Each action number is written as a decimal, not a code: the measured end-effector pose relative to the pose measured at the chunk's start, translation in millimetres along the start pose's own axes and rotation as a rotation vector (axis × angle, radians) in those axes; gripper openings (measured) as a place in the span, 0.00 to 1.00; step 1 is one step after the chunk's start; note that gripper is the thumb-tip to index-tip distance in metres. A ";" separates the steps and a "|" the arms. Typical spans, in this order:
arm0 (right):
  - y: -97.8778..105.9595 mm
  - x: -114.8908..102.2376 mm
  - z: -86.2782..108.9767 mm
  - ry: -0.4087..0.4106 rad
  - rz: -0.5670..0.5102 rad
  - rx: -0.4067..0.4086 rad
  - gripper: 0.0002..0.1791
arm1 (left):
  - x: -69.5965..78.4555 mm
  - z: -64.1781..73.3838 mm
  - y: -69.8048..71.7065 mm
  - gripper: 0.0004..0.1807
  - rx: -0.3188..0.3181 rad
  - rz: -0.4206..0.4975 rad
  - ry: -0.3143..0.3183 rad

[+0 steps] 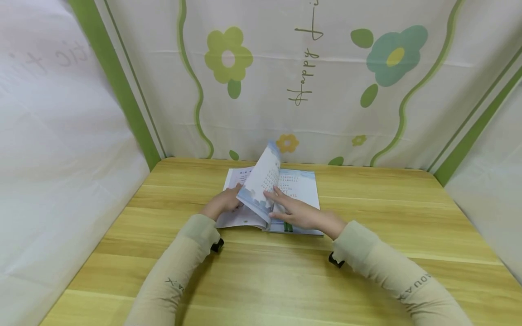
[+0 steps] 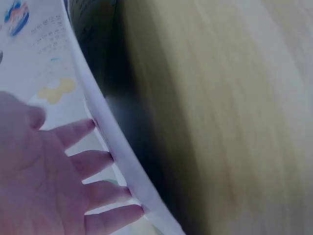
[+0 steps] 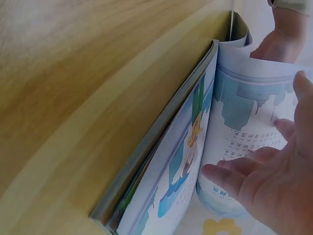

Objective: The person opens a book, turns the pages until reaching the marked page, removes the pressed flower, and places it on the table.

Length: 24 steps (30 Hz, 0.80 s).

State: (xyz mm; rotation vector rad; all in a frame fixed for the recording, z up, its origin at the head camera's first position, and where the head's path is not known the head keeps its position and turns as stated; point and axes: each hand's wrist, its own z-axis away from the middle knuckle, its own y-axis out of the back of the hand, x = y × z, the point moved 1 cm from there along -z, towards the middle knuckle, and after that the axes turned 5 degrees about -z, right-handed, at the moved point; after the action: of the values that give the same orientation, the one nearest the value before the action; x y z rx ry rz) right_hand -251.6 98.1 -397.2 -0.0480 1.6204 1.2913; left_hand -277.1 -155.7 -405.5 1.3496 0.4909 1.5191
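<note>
An open picture book (image 1: pixel 302 185) lies on the wooden table, with Chinese text and blue drawings on its pages. One turning page (image 1: pixel 261 179) stands up from the spine and leans over to the left. My right hand (image 1: pixel 299 213) touches this raised page with spread fingers, and in the right wrist view its fingertips (image 3: pixel 215 172) lie against the printed side. The left hand (image 1: pixel 225 202) rests on the left-hand page (image 1: pixel 234 221), partly covered by the raised page. In the left wrist view its fingers (image 2: pixel 105 164) extend nearly straight, tips right at a page's curled edge.
The wooden table (image 1: pixel 261 280) extends on all sides of the book. A fabric curtain (image 1: pixel 269 113) with printed flowers hangs behind the table, and white cloth walls (image 1: pixel 61 158) stand at both sides. Dark wrist straps (image 1: pixel 336 260) show below the sleeves.
</note>
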 end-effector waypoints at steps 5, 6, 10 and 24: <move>-2.8 -1.6 -0.2 -0.019 0.063 -0.033 0.41 | -6.3 -1.4 7.2 0.42 0.059 0.123 0.024; -2.9 -1.9 -0.5 -0.020 0.075 -0.038 0.40 | -6.7 -1.8 8.3 0.43 0.060 0.157 0.035; -4.4 -3.1 -1.6 -0.044 0.114 -0.067 0.39 | -7.7 -3.5 9.8 0.50 0.048 0.246 0.101; -8.3 -12.6 -3.1 -0.048 0.109 -0.115 0.39 | -11.6 -6.5 0.5 0.46 0.037 0.108 0.142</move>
State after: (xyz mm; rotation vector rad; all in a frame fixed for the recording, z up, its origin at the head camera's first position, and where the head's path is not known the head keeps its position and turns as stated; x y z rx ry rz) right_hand -242.8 85.7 -394.4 0.0009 1.5243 1.4583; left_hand -284.7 -163.8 -412.8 1.3202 0.5445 1.7100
